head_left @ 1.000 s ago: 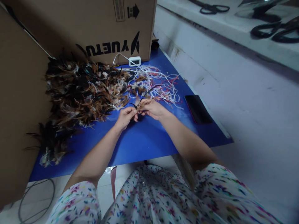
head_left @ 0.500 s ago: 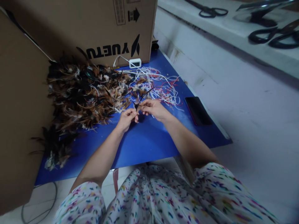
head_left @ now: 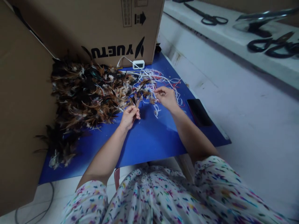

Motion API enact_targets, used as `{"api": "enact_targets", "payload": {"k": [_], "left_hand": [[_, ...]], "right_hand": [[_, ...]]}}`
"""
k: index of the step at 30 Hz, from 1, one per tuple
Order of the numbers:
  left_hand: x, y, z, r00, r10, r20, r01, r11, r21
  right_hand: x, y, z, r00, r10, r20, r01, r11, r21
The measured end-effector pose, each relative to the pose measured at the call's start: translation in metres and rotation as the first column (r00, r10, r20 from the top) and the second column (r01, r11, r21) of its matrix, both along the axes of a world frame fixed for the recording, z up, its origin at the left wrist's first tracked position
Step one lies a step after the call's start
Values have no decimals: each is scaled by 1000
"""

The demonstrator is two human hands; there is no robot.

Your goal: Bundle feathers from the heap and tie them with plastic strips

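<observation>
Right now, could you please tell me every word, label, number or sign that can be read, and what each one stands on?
"YUETU": upside down, in black, on the large brown cardboard box.
Black arrow sign, pointing right in the picture: same box.
Outlined printed panel beside the arrow: too small to read.
Small white rectangular display device: any digits are too small to read.

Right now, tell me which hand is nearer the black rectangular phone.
Right. The right hand is left of the black rectangular phone; the left hand is farther left.
</observation>
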State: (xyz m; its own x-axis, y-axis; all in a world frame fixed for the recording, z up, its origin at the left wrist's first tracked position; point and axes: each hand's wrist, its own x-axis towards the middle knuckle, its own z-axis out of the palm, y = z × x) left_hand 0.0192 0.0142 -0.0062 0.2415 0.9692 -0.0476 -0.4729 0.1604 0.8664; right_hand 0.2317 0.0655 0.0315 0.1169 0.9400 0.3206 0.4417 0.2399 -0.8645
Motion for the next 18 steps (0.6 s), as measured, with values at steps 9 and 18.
{"api": "enact_targets", "payload": {"k": [9, 18], "left_hand": [[1, 8, -3, 997, -8, 75, 6, 1000, 31], [2, 12, -7, 995, -23, 96, 21, 1000, 13]], "right_hand": [[1, 84, -15, 709, 67, 702, -86, 996, -8], [-4, 105, -24, 461, 178, 869, -215, 973, -85]]}}
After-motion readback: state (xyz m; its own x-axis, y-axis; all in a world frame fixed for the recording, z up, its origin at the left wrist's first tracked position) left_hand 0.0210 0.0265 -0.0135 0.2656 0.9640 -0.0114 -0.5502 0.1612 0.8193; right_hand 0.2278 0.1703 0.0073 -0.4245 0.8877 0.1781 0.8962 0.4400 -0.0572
